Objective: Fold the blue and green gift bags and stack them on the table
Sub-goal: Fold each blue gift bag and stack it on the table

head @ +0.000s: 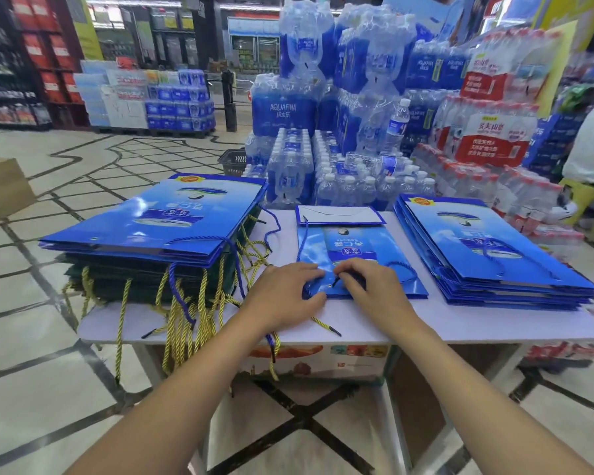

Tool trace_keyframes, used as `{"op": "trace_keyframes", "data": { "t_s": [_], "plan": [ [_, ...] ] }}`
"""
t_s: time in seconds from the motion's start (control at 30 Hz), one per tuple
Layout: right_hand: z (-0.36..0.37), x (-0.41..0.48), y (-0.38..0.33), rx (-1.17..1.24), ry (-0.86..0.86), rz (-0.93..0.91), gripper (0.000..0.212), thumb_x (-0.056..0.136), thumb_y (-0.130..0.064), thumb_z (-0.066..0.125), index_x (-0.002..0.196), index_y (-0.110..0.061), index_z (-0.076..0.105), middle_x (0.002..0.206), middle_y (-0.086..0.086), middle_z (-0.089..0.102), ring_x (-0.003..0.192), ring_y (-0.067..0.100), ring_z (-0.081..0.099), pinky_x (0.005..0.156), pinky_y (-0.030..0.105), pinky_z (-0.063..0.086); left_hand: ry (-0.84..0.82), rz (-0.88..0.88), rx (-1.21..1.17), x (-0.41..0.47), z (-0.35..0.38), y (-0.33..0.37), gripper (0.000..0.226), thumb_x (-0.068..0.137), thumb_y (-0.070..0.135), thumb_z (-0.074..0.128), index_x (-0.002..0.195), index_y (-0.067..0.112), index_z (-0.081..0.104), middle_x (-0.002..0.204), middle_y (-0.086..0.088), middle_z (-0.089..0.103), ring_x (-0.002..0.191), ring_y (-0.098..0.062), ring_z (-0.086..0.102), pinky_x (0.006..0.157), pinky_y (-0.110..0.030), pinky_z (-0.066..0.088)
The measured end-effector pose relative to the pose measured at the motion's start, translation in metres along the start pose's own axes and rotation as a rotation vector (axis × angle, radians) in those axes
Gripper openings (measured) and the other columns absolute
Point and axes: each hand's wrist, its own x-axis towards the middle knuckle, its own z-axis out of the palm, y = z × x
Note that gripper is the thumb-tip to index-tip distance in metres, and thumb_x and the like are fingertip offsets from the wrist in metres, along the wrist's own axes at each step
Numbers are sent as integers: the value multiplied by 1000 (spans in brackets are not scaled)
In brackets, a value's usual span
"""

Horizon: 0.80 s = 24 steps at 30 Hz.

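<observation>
A single blue gift bag (350,248) lies flat in the middle of the white table (460,323), its bottom flap folded up at the far end. My left hand (285,296) grips the bag's near left corner, thumb under the edge. Beside it, my right hand (367,286) pinches the black tip of the blue rope handle by the bag's eyelet. On the left stands a tall stack: blue bags (158,217) on top of dark green bags (144,275) with yellow cords hanging over the edge. A stack of blue bags (487,248) lies on the right.
Shrink-wrapped water bottle packs (340,132) are piled just behind the table. A cardboard box (0,190) stands on the tiled floor at the left. A seated person (590,145) on a yellow stool is at the far right. Printed cartons sit under the table.
</observation>
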Motion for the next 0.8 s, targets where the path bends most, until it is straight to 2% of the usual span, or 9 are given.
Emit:
{"op": "trace_keyframes", "data": {
  "t_s": [0.27, 0.43, 0.7, 0.8],
  "plan": [
    [1, -2, -1, -64, 5, -89, 18, 100, -11, 61, 113, -17, 73, 106, -9, 71, 96, 0, 59, 86, 4, 41, -4, 26, 25, -1, -3, 3, 57, 99, 56, 49, 152, 35, 49, 160, 17, 41, 148, -4, 34, 114, -38, 30],
    [1, -4, -3, -84, -9, -150, 20, 99, -9, 62, 115, -14, 74, 108, -3, 73, 100, 11, 65, 91, 27, 53, -15, 30, 27, -1, -2, 3, 57, 99, 56, 48, 153, 36, 47, 160, 18, 41, 148, -3, 33, 116, -40, 30],
    [4, -6, -3, -55, -45, -182, 27, 100, -11, 64, 122, -21, 75, 112, -5, 63, 97, 8, 60, 86, 20, 48, -33, 25, 21, -3, -6, 6, 54, 102, 52, 47, 152, 35, 47, 160, 15, 42, 148, -6, 33, 118, -41, 30],
    [4, -7, -4, -53, -47, -188, 27, 101, -14, 61, 123, -22, 74, 112, -7, 64, 99, 9, 62, 85, 25, 51, -36, 32, 7, -3, -5, 6, 52, 103, 51, 44, 152, 35, 49, 159, 15, 44, 147, -7, 36, 117, -43, 32]
  ]
}}
